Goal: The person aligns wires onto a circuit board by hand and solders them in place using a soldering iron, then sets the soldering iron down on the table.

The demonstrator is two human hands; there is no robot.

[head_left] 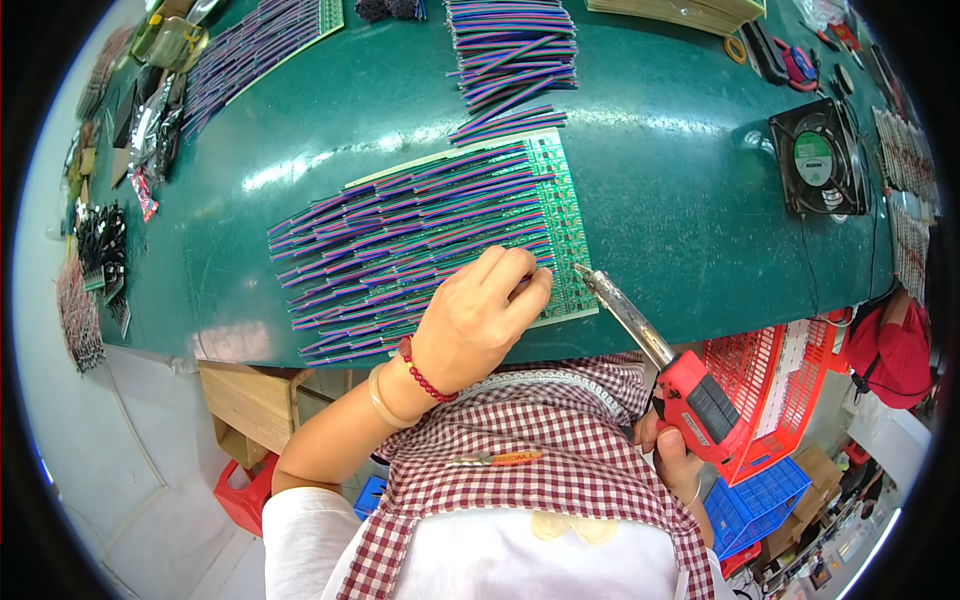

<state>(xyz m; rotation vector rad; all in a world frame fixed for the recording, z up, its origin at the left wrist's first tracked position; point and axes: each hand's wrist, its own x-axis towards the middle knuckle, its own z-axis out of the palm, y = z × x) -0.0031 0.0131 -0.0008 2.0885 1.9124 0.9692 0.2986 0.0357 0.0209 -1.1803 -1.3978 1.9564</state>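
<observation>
A green circuit board panel (568, 225) lies on the table in front of me. Rows of multicoloured ribbon wires (400, 235) run across it, their right ends at the pads. My left hand (482, 308) rests over the lower right of these rows, its fingers pinched on a ribbon wire whose end they mostly hide. In my right hand (675, 460) is a red soldering iron (705, 405), gripped from below by the handle. Its metal tip points up and left, at the pads just right of my left fingertips. Whether the tip touches solder cannot be made out.
Loose ribbon wires (515, 50) lie in a pile beyond the board. Another wired panel (265, 50) sits at the far left. A black fan (815, 157) stands at the right, near pliers (798, 66). A red basket (780, 390) is below the table's right edge.
</observation>
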